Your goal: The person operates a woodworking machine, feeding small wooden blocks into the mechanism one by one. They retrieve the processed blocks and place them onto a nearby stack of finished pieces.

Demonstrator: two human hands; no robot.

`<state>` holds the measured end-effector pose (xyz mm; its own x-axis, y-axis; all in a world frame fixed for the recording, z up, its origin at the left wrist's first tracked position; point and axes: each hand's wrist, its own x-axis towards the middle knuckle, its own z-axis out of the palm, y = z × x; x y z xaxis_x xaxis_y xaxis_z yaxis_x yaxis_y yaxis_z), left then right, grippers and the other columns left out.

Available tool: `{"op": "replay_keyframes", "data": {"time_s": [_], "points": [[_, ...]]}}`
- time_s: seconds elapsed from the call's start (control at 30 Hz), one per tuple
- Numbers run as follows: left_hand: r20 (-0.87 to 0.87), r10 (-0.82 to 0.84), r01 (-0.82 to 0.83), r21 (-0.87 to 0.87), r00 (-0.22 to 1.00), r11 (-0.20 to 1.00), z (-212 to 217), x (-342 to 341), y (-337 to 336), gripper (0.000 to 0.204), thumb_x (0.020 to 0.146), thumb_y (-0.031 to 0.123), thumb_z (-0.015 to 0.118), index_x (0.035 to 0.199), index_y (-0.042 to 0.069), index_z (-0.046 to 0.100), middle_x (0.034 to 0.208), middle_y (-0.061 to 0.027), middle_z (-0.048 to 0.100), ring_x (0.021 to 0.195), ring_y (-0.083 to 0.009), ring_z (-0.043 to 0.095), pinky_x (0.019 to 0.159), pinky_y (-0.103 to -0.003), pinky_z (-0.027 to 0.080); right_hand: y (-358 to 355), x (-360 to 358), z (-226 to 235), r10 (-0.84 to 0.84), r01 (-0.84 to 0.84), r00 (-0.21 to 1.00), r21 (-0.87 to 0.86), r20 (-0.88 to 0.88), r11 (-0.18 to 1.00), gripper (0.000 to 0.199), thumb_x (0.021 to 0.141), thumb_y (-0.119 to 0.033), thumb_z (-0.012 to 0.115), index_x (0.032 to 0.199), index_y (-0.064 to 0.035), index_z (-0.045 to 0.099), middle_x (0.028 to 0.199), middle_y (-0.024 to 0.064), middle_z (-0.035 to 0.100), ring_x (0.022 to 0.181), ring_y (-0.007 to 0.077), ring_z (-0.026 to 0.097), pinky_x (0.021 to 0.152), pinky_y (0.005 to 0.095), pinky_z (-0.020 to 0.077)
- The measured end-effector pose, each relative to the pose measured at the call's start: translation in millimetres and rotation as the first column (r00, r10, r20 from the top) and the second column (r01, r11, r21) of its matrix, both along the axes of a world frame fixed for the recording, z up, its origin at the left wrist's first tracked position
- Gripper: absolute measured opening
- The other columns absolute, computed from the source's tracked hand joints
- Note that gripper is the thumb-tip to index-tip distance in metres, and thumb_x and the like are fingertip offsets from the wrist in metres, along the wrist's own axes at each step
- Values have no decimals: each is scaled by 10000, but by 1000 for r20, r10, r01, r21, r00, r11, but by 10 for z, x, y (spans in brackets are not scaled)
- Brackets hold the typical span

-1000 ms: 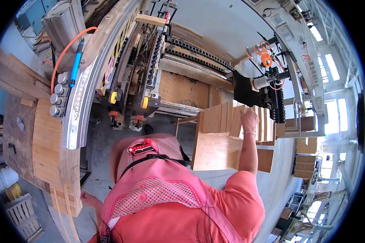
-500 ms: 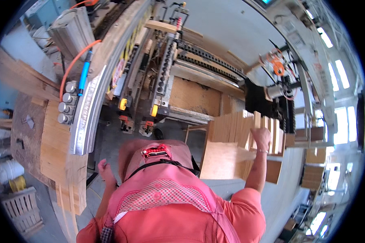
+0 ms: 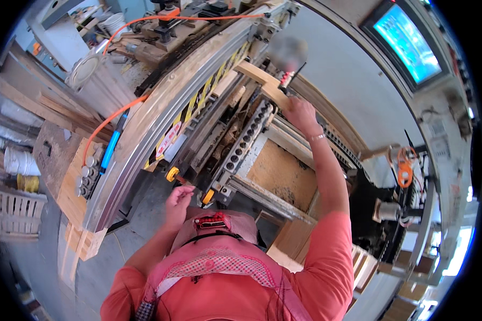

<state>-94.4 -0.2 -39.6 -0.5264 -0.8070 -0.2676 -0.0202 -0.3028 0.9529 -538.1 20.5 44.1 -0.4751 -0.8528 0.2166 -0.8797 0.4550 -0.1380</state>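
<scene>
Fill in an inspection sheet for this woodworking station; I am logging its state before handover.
Surface: wooden board lies inside the drilling machine.
Job's things: light wooden strip, held up at the machine's top.
Clutter: wood offcuts lower left; stacked wooden blocks lower right.
Hands: right hand grips the strip; left hand empty, near a yellow knob.
Cables: orange hose runs along the guard rail.
Surroundings: lit screen upper right; white buckets left.
</scene>
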Motion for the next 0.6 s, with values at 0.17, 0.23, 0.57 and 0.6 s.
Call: {"op": "replay_keyframes", "data": {"time_s": [0.17, 0.23, 0.57, 0.6], "points": [[49, 77, -77, 13, 996, 997, 121, -358, 133, 138, 822, -8, 513, 951, 16, 554, 1064, -70, 588, 914, -121, 534, 814, -255, 418, -1046, -586, -262, 92, -87, 993, 74, -72, 993, 229, 673, -192, 624, 804, -5, 610, 832, 202, 628, 811, 341, 619, 721, 409, 506], [66, 132, -134, 26, 989, 991, 134, -394, 203, 128, 823, -2, 514, 944, 13, 553, 1066, -73, 588, 908, -123, 534, 804, -256, 419, -1316, -668, -395, 103, -98, 992, 84, -69, 992, 223, 665, -183, 637, 802, -9, 624, 843, 199, 634, 811, 333, 626, 722, 400, 512], [41, 158, -159, 38, 987, 987, 23, -765, 81, 165, 843, 26, 518, 1003, 18, 560, 1075, -59, 585, 936, -131, 542, 815, -253, 422, -1563, -773, -477, 87, -95, 995, 236, 43, 967, 364, 625, -311, 713, 877, -57, 646, 845, 144, 646, 815, 295, 630, 706, 385, 518], [32, 120, -121, 30, 992, 992, 43, -876, 2, 175, 844, 11, 520, 1014, 11, 559, 1072, -61, 586, 948, -124, 540, 830, -249, 420, -1496, -830, -513, 96, -99, 995, 182, 25, 978, 359, 615, -300, 728, 856, -47, 649, 827, 146, 649, 786, 291, 637, 694, 376, 525]]}}
